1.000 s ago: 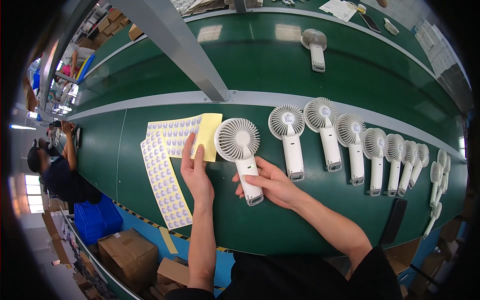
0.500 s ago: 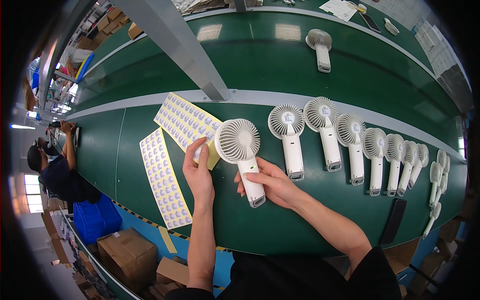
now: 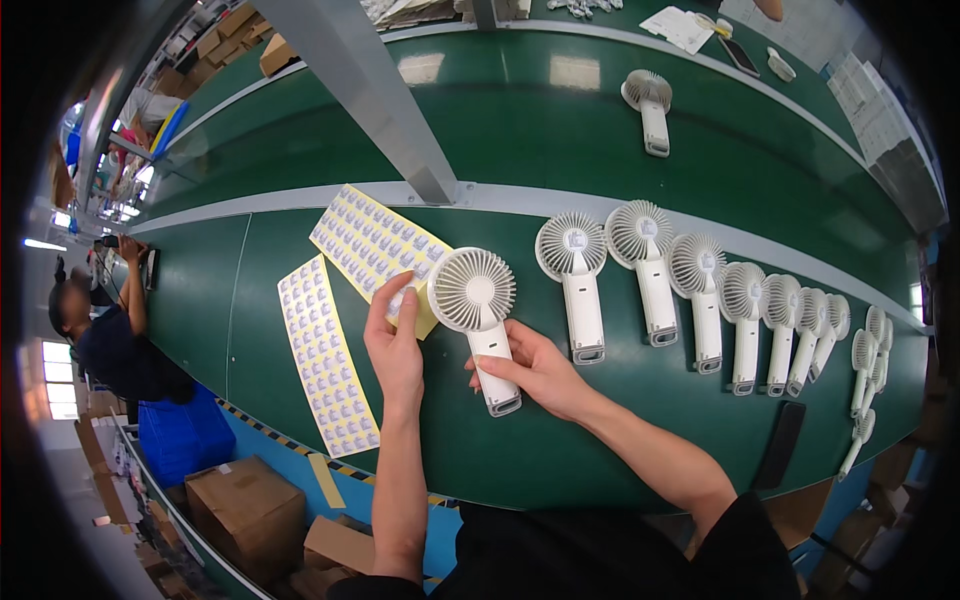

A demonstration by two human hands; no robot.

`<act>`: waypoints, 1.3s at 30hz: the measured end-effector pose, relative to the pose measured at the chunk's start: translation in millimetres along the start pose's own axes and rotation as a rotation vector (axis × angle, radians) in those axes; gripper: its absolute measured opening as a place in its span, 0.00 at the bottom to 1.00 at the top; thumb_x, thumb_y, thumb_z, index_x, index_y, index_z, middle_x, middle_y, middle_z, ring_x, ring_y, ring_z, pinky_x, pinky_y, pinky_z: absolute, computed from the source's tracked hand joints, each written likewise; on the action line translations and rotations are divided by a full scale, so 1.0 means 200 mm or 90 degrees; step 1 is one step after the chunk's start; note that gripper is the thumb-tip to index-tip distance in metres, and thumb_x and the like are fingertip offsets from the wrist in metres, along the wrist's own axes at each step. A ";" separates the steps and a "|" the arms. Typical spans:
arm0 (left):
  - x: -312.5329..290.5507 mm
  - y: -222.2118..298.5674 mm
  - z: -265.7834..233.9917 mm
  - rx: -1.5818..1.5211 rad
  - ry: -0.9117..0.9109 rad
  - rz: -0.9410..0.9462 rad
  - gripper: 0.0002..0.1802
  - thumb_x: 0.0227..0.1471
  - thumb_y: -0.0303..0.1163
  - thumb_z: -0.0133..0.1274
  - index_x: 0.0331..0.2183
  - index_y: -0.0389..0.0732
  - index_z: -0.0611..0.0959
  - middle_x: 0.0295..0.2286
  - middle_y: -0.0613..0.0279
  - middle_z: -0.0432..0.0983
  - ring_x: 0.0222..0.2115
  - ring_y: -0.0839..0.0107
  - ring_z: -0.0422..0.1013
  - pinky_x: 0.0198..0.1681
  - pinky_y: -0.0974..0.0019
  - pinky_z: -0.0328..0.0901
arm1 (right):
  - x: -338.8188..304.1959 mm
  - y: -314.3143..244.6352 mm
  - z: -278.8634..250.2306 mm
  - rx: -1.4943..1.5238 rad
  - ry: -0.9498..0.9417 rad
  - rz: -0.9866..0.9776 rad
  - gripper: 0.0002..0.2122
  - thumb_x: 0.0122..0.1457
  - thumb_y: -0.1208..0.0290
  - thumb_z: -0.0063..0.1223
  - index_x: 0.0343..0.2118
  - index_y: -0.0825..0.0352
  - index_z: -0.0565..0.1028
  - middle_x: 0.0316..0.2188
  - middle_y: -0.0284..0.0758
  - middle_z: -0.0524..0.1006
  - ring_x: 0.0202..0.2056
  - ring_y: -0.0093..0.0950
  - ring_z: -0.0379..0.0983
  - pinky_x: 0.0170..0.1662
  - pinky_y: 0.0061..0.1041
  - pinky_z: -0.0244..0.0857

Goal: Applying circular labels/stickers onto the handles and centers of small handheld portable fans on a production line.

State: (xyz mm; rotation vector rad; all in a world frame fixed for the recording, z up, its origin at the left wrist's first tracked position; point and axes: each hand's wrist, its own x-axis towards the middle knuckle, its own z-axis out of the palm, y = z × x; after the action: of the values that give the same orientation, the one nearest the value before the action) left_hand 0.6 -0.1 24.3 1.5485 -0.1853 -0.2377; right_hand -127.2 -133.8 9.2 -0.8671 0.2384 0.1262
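Note:
My right hand point(image 3: 540, 372) is wrapped round the handle of a white handheld fan point(image 3: 478, 290), its thumb on the handle's front. The fan's round grille faces up, with a plain hub. Left of it, my left hand point(image 3: 397, 345) has thumb and forefinger pinched together over the lower right corner of a yellow sticker sheet point(image 3: 370, 235). Whether a label or the sheet's edge is between those fingertips, I cannot make out. A second sticker sheet point(image 3: 328, 360) lies beside it, nearer me. Both sheets carry rows of small printed labels.
Several white fans point(image 3: 583, 285) stretch in a curved row to the right, labels on the nearer hubs. A black bar-shaped object point(image 3: 779, 445) lies near the front edge. Another fan point(image 3: 650, 110) lies on the far green surface. A metal post point(image 3: 370, 100) rises behind the sheets. A person point(image 3: 125, 335) sits far left.
A small green light on the held fan's handle has gone dark. The fan's head sits slightly lower in view. Both hands keep nearly the same pose, and the whole view has shifted slightly.

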 end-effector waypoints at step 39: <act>0.02 0.01 -0.18 0.235 -0.263 0.091 0.34 0.53 0.36 0.58 0.59 0.44 0.64 0.44 0.44 0.73 0.44 0.51 0.69 0.48 0.59 0.64 | 0.14 -0.30 0.21 -0.720 -0.028 -0.256 0.06 0.53 0.78 0.61 0.31 0.71 0.74 0.31 0.35 0.75 0.32 0.27 0.74 0.36 0.25 0.68</act>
State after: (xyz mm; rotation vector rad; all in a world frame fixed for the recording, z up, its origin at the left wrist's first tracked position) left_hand 14.1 34.2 24.7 1.8272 -0.6934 -0.4269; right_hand -81.7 -138.8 72.3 -2.0140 -0.0837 -0.1183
